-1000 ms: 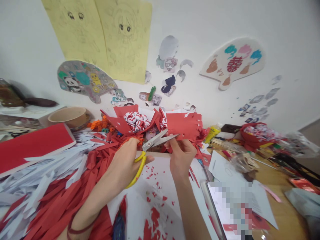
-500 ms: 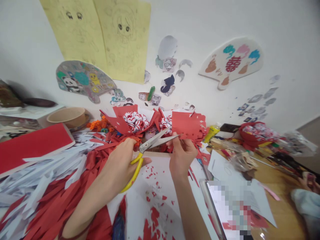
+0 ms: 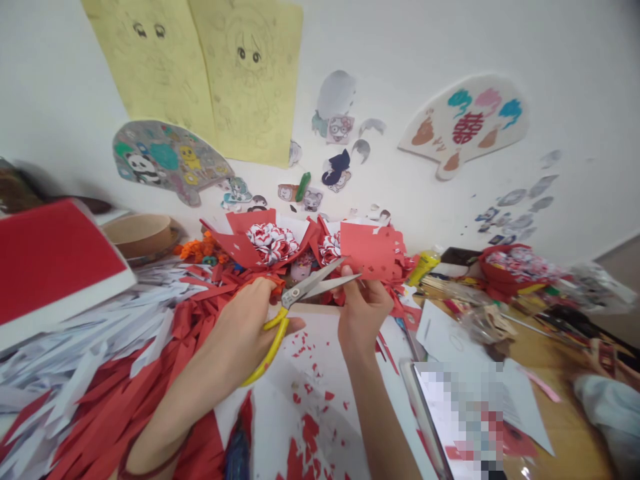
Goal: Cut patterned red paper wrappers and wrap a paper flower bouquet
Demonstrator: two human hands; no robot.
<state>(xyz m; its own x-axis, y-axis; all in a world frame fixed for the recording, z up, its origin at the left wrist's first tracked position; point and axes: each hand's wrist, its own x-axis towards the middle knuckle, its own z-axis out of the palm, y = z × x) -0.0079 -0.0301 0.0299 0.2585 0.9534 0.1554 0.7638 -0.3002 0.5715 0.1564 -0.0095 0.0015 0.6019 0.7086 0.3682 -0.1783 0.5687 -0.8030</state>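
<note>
While red scraps (image 3: pixel 309 430) litter the white sheet (image 3: pixel 273 400) nearest us, our L hand (image 3: pixel 250 320) grips yellow scissors (image 3: pixel 292 298), blades spread; our R hand (image 3: pixel 364 313) pinches red paper (image 3: pixel 369 250) low, nr blade tips, w/ 2 fans (image 3: pixel 170 160) on wall (image 3: pixel 425 40) behind.

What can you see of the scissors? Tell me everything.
The scissors have yellow handles, seemingly plastic, and grey blades, apparently metal, joined at a round pivot. The left hand grips the handles. The blades stand open, pointing rightward and away, toward the red paper in the right hand; whether they touch it is unclear.
</note>
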